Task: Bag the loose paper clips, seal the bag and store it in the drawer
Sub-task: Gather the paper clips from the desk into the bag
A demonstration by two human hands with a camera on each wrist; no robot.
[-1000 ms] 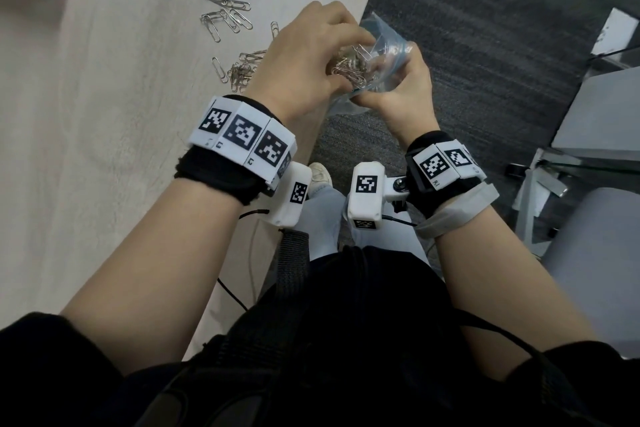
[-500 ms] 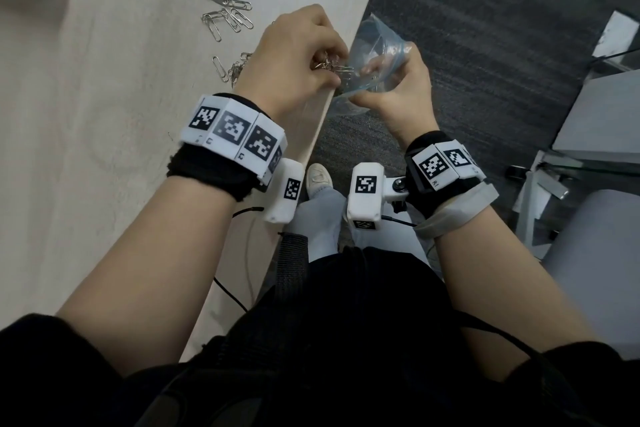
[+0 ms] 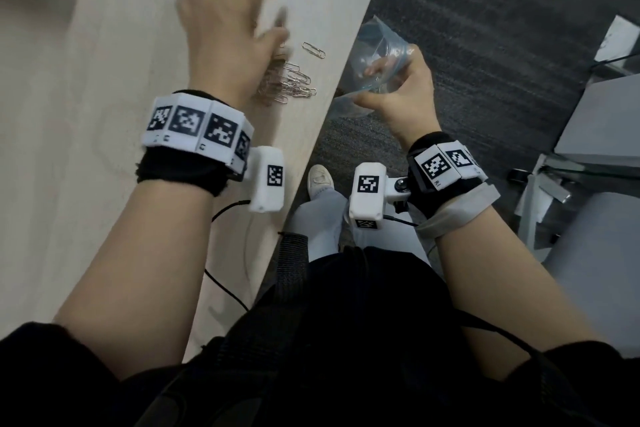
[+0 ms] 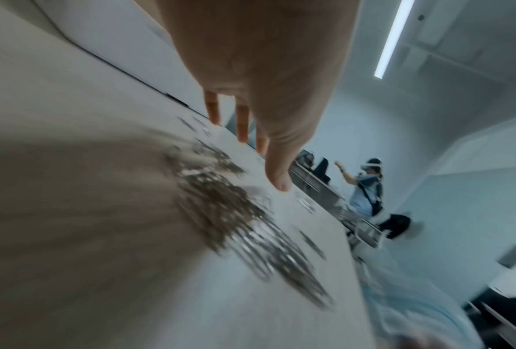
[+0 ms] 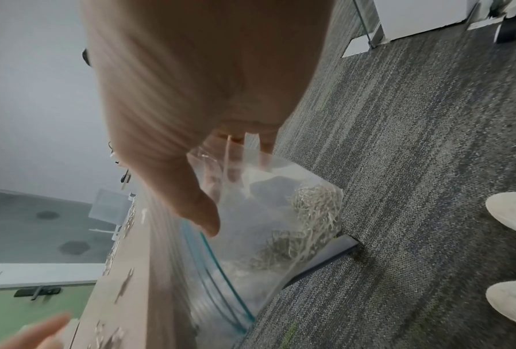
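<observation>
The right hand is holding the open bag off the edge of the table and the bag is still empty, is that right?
Not quite. The right hand does hold the open bag off the table edge, but the bag is not empty: the right wrist view shows paper clips already inside.

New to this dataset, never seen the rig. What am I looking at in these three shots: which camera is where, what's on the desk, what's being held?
No robot here: a person works with bare hands, wearing wristbands with printed markers and a small camera on each wrist.

The head view looks down from a head-worn camera. The left hand is spread open above the desk, over a pile of paper clips; it is blurred and holds nothing. More clips lie scattered further up the desk.

The left wrist view looks along that hand: straight fingers over the same pile.

The right wrist view looks along the right hand, which grips a clear plastic bag by its open top, beside the desk edge above the carpet. Clips already sit in its bottom.
</observation>
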